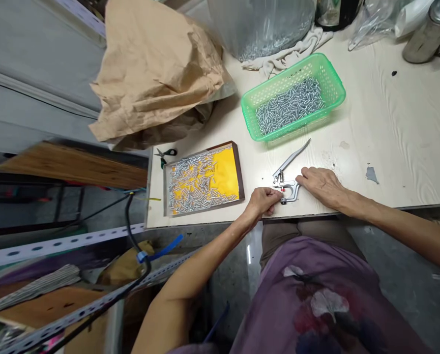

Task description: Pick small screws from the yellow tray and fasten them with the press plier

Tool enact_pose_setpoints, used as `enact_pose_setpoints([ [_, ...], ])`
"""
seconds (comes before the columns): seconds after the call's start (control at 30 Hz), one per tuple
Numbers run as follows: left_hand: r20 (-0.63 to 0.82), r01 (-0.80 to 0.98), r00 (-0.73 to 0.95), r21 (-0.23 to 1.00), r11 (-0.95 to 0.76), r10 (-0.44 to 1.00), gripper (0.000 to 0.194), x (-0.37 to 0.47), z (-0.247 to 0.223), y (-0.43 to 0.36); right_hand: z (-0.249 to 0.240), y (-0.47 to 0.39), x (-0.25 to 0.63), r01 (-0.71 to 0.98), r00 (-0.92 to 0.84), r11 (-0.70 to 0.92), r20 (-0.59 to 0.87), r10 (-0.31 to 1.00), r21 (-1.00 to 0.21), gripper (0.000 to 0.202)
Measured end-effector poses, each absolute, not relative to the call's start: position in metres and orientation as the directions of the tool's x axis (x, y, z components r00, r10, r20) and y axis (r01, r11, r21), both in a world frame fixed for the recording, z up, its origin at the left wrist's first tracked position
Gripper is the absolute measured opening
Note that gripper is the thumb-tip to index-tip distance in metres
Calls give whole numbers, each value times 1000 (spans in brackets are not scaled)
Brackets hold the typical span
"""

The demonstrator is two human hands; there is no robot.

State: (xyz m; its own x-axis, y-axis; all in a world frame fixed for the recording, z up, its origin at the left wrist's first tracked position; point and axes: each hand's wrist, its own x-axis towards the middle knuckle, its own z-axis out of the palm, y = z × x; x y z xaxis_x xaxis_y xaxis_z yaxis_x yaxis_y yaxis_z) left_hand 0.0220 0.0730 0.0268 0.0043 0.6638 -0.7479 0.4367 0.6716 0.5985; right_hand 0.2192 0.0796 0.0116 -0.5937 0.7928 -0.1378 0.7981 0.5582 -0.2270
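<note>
While my right hand (321, 187) is touching the silver pliers (289, 184), grip unclear, my left hand (262, 200) is pinching, fingertips together, beside them.

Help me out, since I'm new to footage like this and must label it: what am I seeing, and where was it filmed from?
There's no machine arm here: one camera, worn on a person's head, looks forward and down at two bare hands. On the table lies a silver hand tool with a long lever. The left hand has its fingertips by the tool's mouth; whether they pinch something is too small to tell. The right hand is at the tool's other side. Beyond are a green basket and, leftward, a shallow tray, both holding small metal pieces.
</note>
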Motion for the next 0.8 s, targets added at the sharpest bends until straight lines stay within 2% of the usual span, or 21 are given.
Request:
enact_pose_setpoints([
  [0.33,-769,463,15,572,677,640,12,24,25,76,19,87,225,785,-611,566,-164,774,-252,20],
  [0.37,-769,461,18,574,677,639,12,24,24,75,19,92,228,780,-614,571,-139,777,-255,26],
  [0.47,-769,457,23,576,677,639,12,23,22,74,12,112,238,768,-621,591,-61,782,-245,67],
  [0.53,-770,462,19,573,677,638,11,22,21,74,3,125,243,750,-641,611,-50,766,-254,83],
  [0.67,-772,472,21,568,674,636,11,22,20,74,-9,139,245,726,-670,633,-68,739,-270,89],
  [0.8,-779,490,11,551,676,627,12,21,19,74,-6,138,241,735,-665,633,-77,742,-243,80],
])
